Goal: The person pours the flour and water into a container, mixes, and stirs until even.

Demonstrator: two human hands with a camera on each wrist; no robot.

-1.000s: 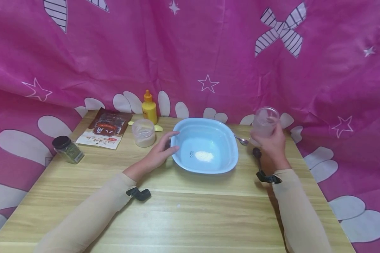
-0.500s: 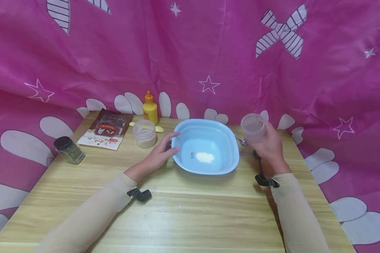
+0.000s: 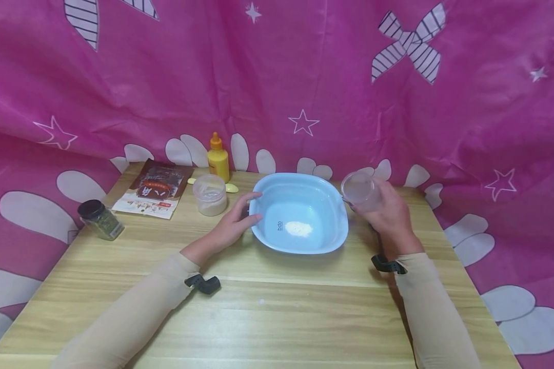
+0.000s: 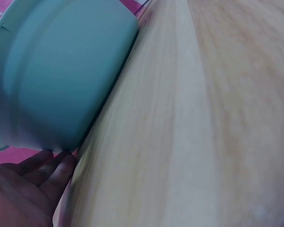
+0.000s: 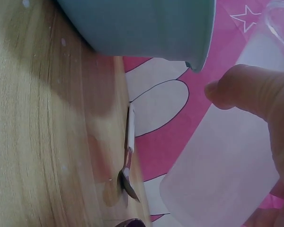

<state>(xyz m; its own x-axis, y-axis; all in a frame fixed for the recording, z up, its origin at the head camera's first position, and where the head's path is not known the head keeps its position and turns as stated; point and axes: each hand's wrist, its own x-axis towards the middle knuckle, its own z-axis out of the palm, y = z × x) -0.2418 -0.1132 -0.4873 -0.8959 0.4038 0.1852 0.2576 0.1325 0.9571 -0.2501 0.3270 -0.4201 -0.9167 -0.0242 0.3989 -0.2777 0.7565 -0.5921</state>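
The left hand [image 3: 231,225], thumb and fingers spread wide, touches the left side of a light-blue, rounded-square basin [image 3: 323,205], which stands near the far edge of the wooden table [image 3: 277,318] with white powder [image 3: 298,229] on its floor. The right hand [image 3: 391,212] holds a clear, cylindrical plastic cup [image 3: 361,192], tilted, just beside the basin's right rim. A white-handled metal spoon [image 5: 131,130] lies near the far edge; table surface stretches broadly between the forearms.

The basin [image 4: 71,71] stands on the counter [image 4: 189,127], which fills the right side. At lower left, the left grip [image 4: 31,189] reaches its fingertips [image 4: 65,163] to the basin's side, pink cloth [image 4: 12,155] behind.
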